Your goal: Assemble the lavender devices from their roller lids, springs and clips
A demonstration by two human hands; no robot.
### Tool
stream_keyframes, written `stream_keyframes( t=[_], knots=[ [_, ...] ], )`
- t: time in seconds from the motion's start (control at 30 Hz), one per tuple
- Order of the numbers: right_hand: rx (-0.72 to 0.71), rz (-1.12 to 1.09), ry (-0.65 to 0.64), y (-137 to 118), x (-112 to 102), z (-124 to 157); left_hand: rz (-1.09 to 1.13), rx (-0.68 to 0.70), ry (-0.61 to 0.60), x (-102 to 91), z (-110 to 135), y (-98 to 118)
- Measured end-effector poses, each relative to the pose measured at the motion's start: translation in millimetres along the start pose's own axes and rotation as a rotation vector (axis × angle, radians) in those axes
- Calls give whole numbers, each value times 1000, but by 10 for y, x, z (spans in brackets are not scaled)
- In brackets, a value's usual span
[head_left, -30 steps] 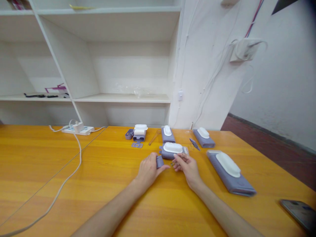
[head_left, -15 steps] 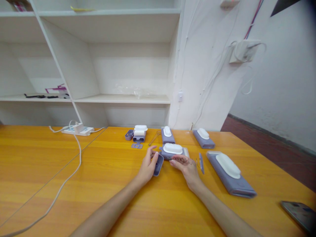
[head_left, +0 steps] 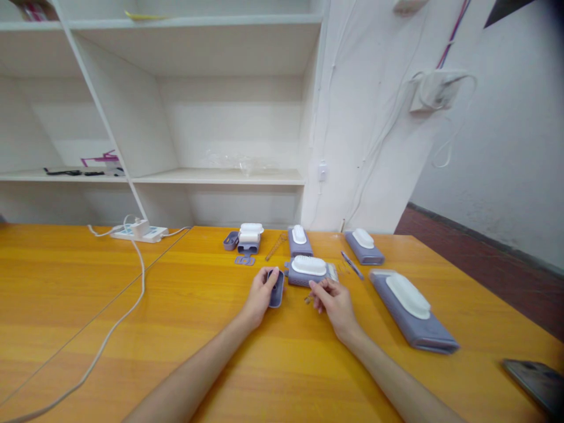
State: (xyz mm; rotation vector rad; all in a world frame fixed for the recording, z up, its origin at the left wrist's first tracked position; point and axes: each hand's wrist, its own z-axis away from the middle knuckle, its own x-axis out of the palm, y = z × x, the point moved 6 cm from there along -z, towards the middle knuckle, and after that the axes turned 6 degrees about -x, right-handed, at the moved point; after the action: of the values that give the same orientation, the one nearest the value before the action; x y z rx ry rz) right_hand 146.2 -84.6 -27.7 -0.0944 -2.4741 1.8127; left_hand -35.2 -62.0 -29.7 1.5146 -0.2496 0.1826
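Observation:
My left hand (head_left: 261, 298) grips a shallow grey-purple plastic cap (head_left: 277, 289) by its side, thumb on top, the hollow facing up. My right hand (head_left: 331, 299) is closed, thumb against fingers, on a thin metal spring (head_left: 308, 299). Only one end of the spring shows past the fingertips. Just beyond both hands lies a grey-purple case (head_left: 299, 278) with a white bristled oval piece (head_left: 309, 265) on top. A slim grey-purple piece (head_left: 352, 265) rests to the right of that case. Another coil spring (head_left: 275, 247) lies farther back.
Wrapped grey-purple cases with white ovals stand at the back (head_left: 301, 248), back right (head_left: 368, 255) and right (head_left: 425, 333). Loose parts (head_left: 245, 260) lie back left. A phone (head_left: 535, 382) is at the right edge; a power strip (head_left: 140, 232) and cable (head_left: 143, 276) lie left.
My left hand has shifted slightly left with the cap, away from the case. My right hand's fingers have closed more around the spring. The slim piece now lies farther back, angled differently.

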Motion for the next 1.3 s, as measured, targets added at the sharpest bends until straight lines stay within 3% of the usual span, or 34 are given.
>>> stream_keyframes(
  t=[0.2,0.4,0.67,1.0,1.2,1.3],
  knots=[
    [34,-98,8,21,8,-5,106,-56,-65,58,65,-11],
    [91,-140,30,36,20,-7,228,-118,-32,8,1,-66],
    [74,-222,-40,-26,76,29,103,-21,-130,78,0,-132],
    [-20,213,-118,-80,162,53,-16,21,-261,179,98,-62],
    [-276,416,-125,-284,168,57,-86,62,-278,217,133,22],
    [-311,470,-104,-298,163,56,-81,78,-288,234,152,57]
  ],
)
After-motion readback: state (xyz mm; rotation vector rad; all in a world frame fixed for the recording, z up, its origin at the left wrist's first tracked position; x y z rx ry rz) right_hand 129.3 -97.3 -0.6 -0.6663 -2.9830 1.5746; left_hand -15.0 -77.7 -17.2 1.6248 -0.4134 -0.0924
